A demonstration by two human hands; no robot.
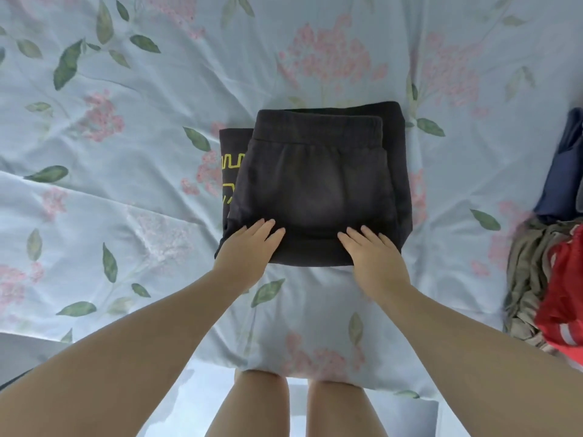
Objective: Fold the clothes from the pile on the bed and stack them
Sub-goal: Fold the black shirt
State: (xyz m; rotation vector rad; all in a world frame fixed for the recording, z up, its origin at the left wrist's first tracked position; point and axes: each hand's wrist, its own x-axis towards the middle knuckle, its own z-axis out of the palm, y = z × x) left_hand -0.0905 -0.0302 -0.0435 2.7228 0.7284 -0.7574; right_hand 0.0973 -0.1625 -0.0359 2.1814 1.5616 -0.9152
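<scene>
The setting was a bedroom in a private home. A bed (318,313) carried a creased pale blue sheet (132,197) printed with pink blossoms and green leaves. Folded dark garments (315,184) lay stacked at its centre. A loose pile of clothing (536,279) in red, olive and navy sat at the right edge.

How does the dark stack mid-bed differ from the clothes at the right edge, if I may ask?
The dark stack is folded flat; the pile lies crumpled. The stack is mostly dark; the pile mixes navy, olive and red. The left hand and right hand rest on the stack, not the pile. Both lie on the floral sheet.
</scene>
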